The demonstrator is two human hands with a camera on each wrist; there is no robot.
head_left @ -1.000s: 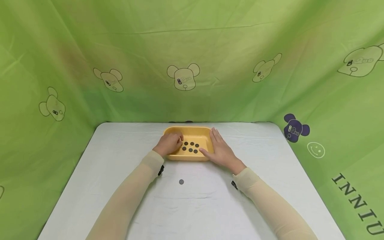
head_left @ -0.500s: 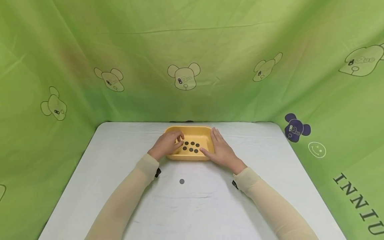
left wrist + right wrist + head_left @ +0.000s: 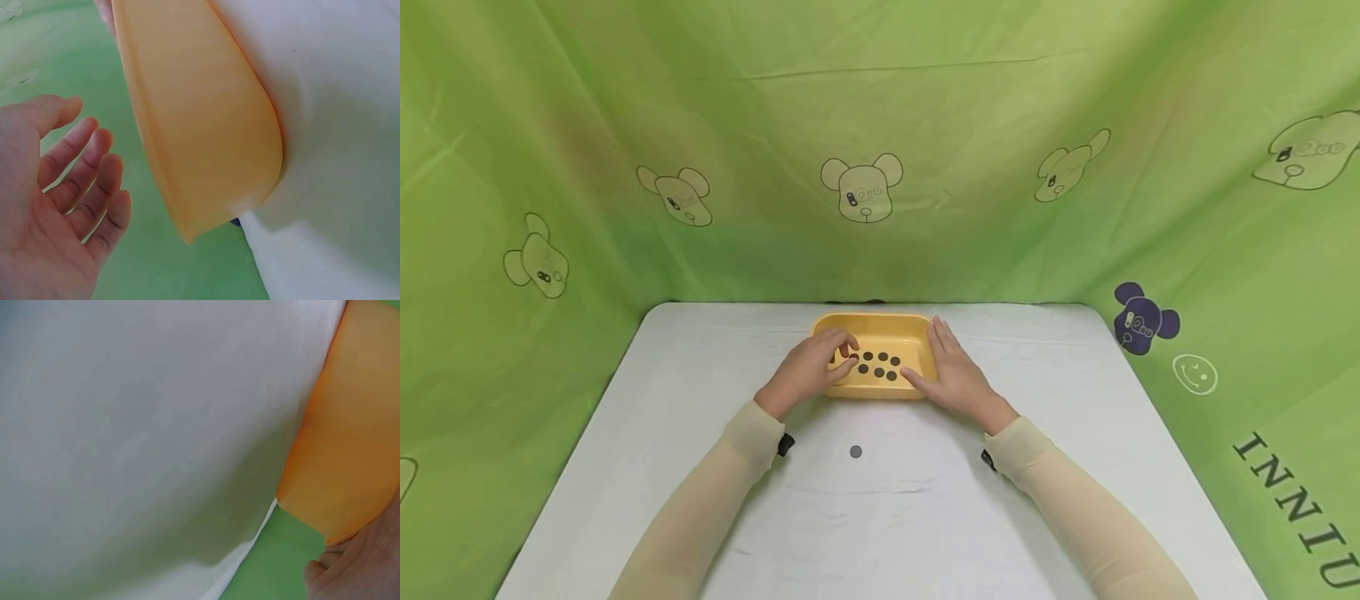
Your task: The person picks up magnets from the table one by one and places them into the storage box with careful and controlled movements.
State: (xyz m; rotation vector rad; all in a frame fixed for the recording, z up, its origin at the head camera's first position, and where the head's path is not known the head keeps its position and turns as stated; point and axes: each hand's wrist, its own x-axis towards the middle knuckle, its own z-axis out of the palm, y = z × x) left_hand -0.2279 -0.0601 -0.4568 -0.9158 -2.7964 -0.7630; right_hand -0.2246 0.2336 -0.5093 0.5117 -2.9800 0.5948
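Note:
A yellow plastic tray (image 3: pixel 891 332) stands at the far side of the table, with several small dark grey discs (image 3: pixel 862 368) lying flat on its bottom. My left hand (image 3: pixel 805 369) hovers over the tray's left end, fingers loosely bent. In the left wrist view its palm is bare and the fingertips are apart from the tray wall (image 3: pixel 200 125). My right hand (image 3: pixel 957 379) rests along the tray's right rim, its fingers straight and the thumb reaching over the tray. One single grey disc (image 3: pixel 856 452) lies on the table in front of the tray.
The table has a white cloth (image 3: pixel 880 533). A green curtain (image 3: pixel 760 250) with bear prints hangs behind it and at both sides, close to the tray's back.
My left hand has drawn back to the left and its fingers have loosened, so more discs show at the tray's left end. The right hand keeps its place on the rim.

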